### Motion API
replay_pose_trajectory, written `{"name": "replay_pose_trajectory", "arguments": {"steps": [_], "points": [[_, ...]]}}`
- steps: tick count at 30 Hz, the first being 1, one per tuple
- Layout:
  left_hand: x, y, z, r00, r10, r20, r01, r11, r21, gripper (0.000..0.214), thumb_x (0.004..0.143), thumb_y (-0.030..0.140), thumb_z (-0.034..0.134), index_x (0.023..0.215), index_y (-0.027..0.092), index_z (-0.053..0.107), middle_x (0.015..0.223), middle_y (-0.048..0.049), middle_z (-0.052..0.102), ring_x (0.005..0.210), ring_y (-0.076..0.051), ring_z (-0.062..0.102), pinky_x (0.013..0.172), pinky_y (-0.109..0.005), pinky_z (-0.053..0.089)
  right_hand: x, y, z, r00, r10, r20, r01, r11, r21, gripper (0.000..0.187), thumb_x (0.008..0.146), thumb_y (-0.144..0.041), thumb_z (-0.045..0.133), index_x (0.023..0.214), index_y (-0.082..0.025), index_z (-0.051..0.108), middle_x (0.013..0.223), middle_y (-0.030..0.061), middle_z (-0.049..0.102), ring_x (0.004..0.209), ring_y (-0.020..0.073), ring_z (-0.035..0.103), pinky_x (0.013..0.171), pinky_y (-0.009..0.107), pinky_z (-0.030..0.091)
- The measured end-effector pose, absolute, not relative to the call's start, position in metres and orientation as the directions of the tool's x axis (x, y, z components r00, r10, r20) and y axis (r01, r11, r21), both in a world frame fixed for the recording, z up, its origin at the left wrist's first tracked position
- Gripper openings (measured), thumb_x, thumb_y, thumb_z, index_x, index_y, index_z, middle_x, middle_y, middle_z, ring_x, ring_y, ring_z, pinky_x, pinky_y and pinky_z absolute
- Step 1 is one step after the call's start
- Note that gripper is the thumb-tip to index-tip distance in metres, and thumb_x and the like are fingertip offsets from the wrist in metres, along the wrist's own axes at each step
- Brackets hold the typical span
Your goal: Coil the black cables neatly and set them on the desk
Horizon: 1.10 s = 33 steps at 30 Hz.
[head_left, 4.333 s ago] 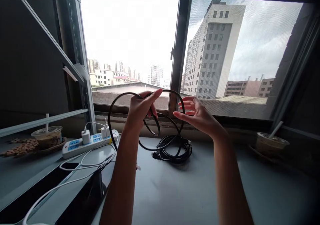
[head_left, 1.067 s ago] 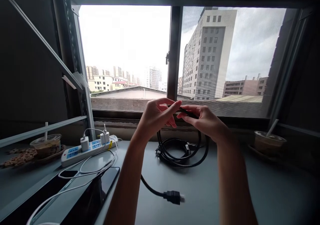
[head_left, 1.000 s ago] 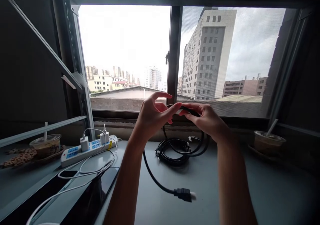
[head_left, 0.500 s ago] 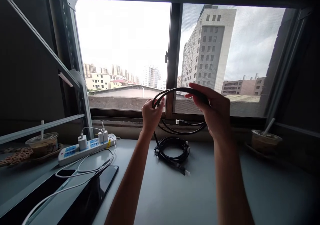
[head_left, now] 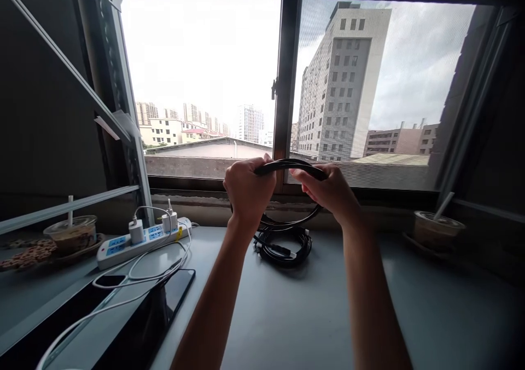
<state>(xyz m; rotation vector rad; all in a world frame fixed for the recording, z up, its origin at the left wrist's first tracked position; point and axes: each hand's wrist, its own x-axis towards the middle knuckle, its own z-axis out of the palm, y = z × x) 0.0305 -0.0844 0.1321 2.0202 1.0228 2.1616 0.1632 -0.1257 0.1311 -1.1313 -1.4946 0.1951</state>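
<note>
A looped black cable (head_left: 290,165) is held up in front of the window, above the table. My left hand (head_left: 251,186) is closed around the left side of its coil. On the right side, my right hand (head_left: 328,190) grips the same loops between thumb and fingers. The lower part of the loops hangs between my hands. Below lies a second coil of black cable (head_left: 301,255) on the table, with light-coloured connector ends. A black plug with a pale tip (head_left: 284,250) shows in front of that coil; I cannot tell which cable it belongs to.
To the left, a white power strip (head_left: 143,244) holds two white chargers with a white cable (head_left: 137,278). Dark flat devices (head_left: 143,321) lie in front of it. Lidded drink cups stand at the far left (head_left: 76,236) and right (head_left: 437,232). Behind is a window frame (head_left: 287,85).
My right hand has moved left and lower, closing in on my left hand, which now wraps the coil. The loops are drawn smaller, and the dangling plug end has shifted.
</note>
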Motion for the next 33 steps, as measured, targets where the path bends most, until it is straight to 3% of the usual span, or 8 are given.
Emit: {"name": "replay_pose_trajectory", "arguments": {"steps": [5, 11, 13, 16, 19, 22, 27, 33], "points": [[0.041, -0.049, 0.116, -0.091, 0.67, 0.737, 0.245, -0.702, 0.669, 0.038, 0.072, 0.038, 0.05, 0.041, 0.019, 0.041, 0.033, 0.0053, 0.032, 0.032, -0.008, 0.038, 0.041, -0.022, 0.026, 0.168, -0.132, 0.134, 0.172, 0.791, 0.588, 0.374, 0.5, -0.781, 0.035, 0.065, -0.038, 0.066, 0.048, -0.016, 0.045, 0.037, -0.0079, 0.033, 0.029, 0.0012, 0.025, 0.029, 0.017, 0.013], [0.043, -0.023, 0.105, 0.03, 0.853, 0.521, -0.164, -0.51, 0.844, 0.033, 0.067, 0.035, 0.058, 0.043, 0.018, 0.043, 0.033, 0.005, 0.04, 0.038, -0.012, 0.054, 0.046, -0.022, 0.038, 0.168, -0.122, 0.134, 0.428, 0.637, 0.641, 0.3, 0.569, -0.765, 0.027, 0.061, -0.037, 0.068, 0.053, -0.015, 0.053, 0.039, -0.0071, 0.041, 0.028, 0.0021, 0.028, 0.027, 0.018, 0.018], [0.04, -0.026, 0.109, 0.035, 0.873, 0.486, -0.35, -0.445, 0.824, 0.037, 0.067, 0.03, 0.057, 0.04, 0.018, 0.036, 0.031, 0.0072, 0.031, 0.036, -0.01, 0.05, 0.044, -0.02, 0.036, 0.17, -0.116, 0.133, 0.436, 0.578, 0.69, 0.367, 0.586, -0.723, 0.028, 0.063, -0.039, 0.066, 0.054, -0.015, 0.055, 0.038, -0.006, 0.043, 0.029, 0.0042, 0.035, 0.031, 0.019, 0.027], [0.036, -0.036, 0.118, 0.009, 0.87, 0.493, -0.508, -0.421, 0.751, 0.042, 0.066, 0.023, 0.056, 0.039, 0.019, 0.025, 0.032, 0.0093, 0.022, 0.027, -0.003, 0.028, 0.034, -0.019, 0.023, 0.177, -0.108, 0.129, 0.43, 0.539, 0.725, 0.488, 0.536, -0.688, 0.028, 0.062, -0.042, 0.067, 0.059, -0.015, 0.059, 0.042, -0.0028, 0.05, 0.04, 0.0095, 0.05, 0.041, 0.02, 0.038], [0.035, -0.044, 0.124, -0.096, 0.807, 0.583, -0.41, -0.566, 0.715, 0.038, 0.067, 0.021, 0.055, 0.039, 0.019, 0.029, 0.031, 0.0094, 0.023, 0.027, -0.002, 0.018, 0.032, -0.021, 0.013, 0.18, -0.106, 0.127, 0.429, 0.539, 0.725, 0.524, 0.505, -0.686, 0.028, 0.06, -0.042, 0.068, 0.061, -0.015, 0.059, 0.05, -0.001, 0.055, 0.046, 0.0106, 0.054, 0.043, 0.02, 0.04], [0.038, -0.044, 0.12, -0.21, 0.695, 0.688, -0.169, -0.719, 0.674, 0.035, 0.066, 0.018, 0.054, 0.038, 0.018, 0.034, 0.03, 0.0087, 0.025, 0.028, -0.003, 0.023, 0.033, -0.02, 0.014, 0.176, -0.112, 0.127, 0.376, 0.631, 0.678, 0.441, 0.522, -0.73, 0.034, 0.061, -0.042, 0.067, 0.05, -0.016, 0.049, 0.043, -0.0043, 0.046, 0.035, 0.0053, 0.042, 0.034, 0.017, 0.03], [0.05, -0.027, 0.104, -0.052, 0.848, 0.527, -0.174, -0.527, 0.832, 0.035, 0.069, 0.02, 0.05, 0.037, 0.019, 0.035, 0.027, 0.0056, 0.032, 0.026, -0.007, 0.037, 0.033, -0.02, 0.024, 0.164, -0.124, 0.131, 0.103, 0.841, 0.531, 0.271, 0.49, -0.829, 0.039, 0.066, -0.035, 0.065, 0.046, -0.017, 0.038, 0.037, -0.0087, 0.032, 0.03, 0.0001, 0.023, 0.029, 0.015, 0.014], [0.055, -0.02, 0.097, 0.174, 0.906, 0.386, -0.249, -0.339, 0.907, 0.026, 0.069, 0.025, 0.053, 0.046, 0.016, 0.043, 0.037, 0.0046, 0.04, 0.035, -0.013, 0.054, 0.039, -0.02, 0.035, 0.165, -0.131, 0.14, 0.173, 0.841, 0.512, 0.01, 0.519, -0.855, 0.035, 0.071, -0.031, 0.062, 0.05, -0.017, 0.038, 0.035, -0.0109, 0.026, 0.029, -0.0003, 0.016, 0.028, 0.015, 0.009]]}}
